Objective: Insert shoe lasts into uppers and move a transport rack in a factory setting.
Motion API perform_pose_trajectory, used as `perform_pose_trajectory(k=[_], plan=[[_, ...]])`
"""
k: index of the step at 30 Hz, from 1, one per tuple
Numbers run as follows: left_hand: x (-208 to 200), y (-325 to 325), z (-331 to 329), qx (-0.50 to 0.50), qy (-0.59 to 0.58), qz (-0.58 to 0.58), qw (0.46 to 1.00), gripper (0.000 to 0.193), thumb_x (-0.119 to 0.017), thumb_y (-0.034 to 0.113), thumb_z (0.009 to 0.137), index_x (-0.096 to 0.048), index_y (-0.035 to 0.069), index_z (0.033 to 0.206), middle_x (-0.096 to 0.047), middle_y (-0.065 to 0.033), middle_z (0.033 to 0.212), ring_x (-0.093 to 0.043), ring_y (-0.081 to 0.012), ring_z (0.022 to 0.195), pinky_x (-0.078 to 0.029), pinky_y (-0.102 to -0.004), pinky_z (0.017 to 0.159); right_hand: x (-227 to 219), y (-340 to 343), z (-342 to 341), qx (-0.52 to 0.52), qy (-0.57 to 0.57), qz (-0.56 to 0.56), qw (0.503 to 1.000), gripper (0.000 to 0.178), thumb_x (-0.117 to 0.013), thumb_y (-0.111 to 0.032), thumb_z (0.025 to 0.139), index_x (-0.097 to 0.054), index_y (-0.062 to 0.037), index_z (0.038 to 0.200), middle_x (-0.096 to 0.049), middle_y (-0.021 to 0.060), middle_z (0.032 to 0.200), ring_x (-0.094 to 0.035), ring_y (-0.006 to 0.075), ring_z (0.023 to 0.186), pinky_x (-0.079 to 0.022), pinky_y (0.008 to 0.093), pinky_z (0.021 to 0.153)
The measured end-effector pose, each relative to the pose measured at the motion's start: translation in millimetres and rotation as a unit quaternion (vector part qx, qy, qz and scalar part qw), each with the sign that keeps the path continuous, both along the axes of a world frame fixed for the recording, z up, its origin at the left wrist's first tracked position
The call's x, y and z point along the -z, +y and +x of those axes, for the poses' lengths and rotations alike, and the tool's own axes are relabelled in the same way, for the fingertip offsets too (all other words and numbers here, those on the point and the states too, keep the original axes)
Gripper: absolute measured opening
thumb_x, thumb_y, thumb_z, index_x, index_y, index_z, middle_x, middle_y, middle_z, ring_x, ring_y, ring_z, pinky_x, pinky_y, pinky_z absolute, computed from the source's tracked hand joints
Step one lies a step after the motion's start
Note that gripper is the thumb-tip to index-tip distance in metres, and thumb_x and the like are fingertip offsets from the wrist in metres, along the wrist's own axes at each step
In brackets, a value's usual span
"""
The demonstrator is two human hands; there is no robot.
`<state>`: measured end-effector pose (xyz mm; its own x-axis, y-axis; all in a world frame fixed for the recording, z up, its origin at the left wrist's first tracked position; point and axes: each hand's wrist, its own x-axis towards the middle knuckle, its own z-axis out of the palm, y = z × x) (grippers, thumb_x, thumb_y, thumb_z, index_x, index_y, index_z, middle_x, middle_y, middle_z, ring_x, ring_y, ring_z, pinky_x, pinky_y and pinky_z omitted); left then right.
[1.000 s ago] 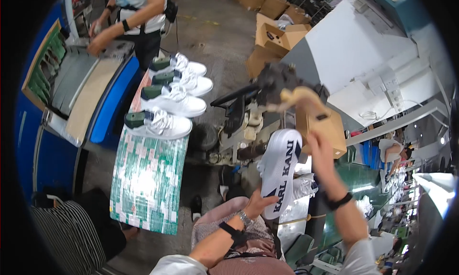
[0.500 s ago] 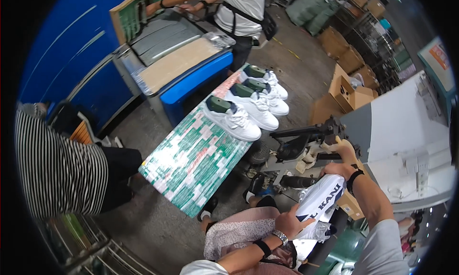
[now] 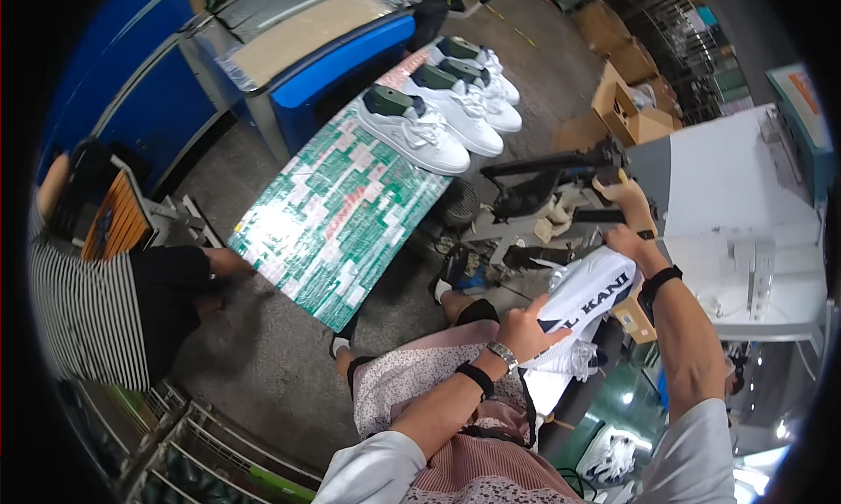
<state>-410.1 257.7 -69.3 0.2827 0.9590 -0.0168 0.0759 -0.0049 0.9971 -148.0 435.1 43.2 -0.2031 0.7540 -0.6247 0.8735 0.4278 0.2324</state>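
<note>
Both hands hold a white shoe, whose upward face carries large dark lettering and dark patches. My left hand, below a metal watch and a black band, closes on its near end with the thumb stretched along it. My right hand grips the far end, and those fingers are partly hidden. White laces show beneath the near end. Just beyond my right hand is a tan, hand-like shape that I cannot make out. A dark metal machine stands beside it.
Several white sneakers with green inserts stand on a green-and-white taped board. Behind it is a blue-edged bench. A person in stripes is at the left. Cardboard boxes and a white panel lie to the right.
The view has shifted, so the board and sneakers sit higher in it. The person at the back has mostly left view, and the striped person has moved. Both hands still grip the shoe.
</note>
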Motion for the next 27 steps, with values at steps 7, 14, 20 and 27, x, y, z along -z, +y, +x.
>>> perform_pose_trajectory(k=[7,14,20,27], plan=[[-36,0,-10,0.045,-0.011,-0.014,0.999,0.08,-0.086,0.047,0.068,-0.061,-0.002,0.126,-0.071,-0.0234,0.081,-0.073,-0.034,0.071,-0.06,-0.0397,0.066,-53,-16,-35,0.032,0.006,0.092,0.995,0.023,-0.055,-0.012,0.082,-0.069,-0.0019,0.097,-0.069,0.0226,0.097,-0.063,0.0398,0.1,-0.052,0.0451,0.09],[4,-17,-17,0.065,-0.027,0.034,0.997,0.079,-0.083,0.05,0.072,-0.061,0.0,0.129,-0.071,-0.0249,0.084,-0.073,-0.0343,0.074,-0.059,-0.0425,0.074,-79,-20,-129,-0.08,0.167,0.412,0.892,0.024,-0.053,-0.013,0.084,-0.069,-0.0022,0.098,-0.069,0.0221,0.1,-0.062,0.0404,0.102,-0.051,0.0469,0.09],[-28,1,-55,0.05,-0.08,0.055,0.994,0.071,-0.087,0.04,0.069,-0.062,0.002,0.124,-0.073,-0.0204,0.086,-0.072,-0.0368,0.075,-0.058,-0.0426,0.072,-80,-61,-98,0.302,0.005,0.112,0.947,0.043,-0.045,-0.029,0.093,-0.072,0.0043,0.089,-0.068,0.0306,0.101,-0.065,0.046,0.101,-0.052,0.0535,0.087],[45,1,-92,0.424,-0.262,-0.3,0.813,0.06,-0.071,0.041,0.09,-0.054,0.001,0.132,-0.07,-0.0107,0.115,-0.07,-0.0206,0.095,-0.055,-0.0339,0.079,-34,-154,-107,0.586,0.237,0.109,0.767,0.102,-0.043,-0.072,0.092,-0.043,0.0217,0.133,-0.054,0.0401,0.128,-0.052,0.0481,0.125,-0.041,0.0453,0.104]])
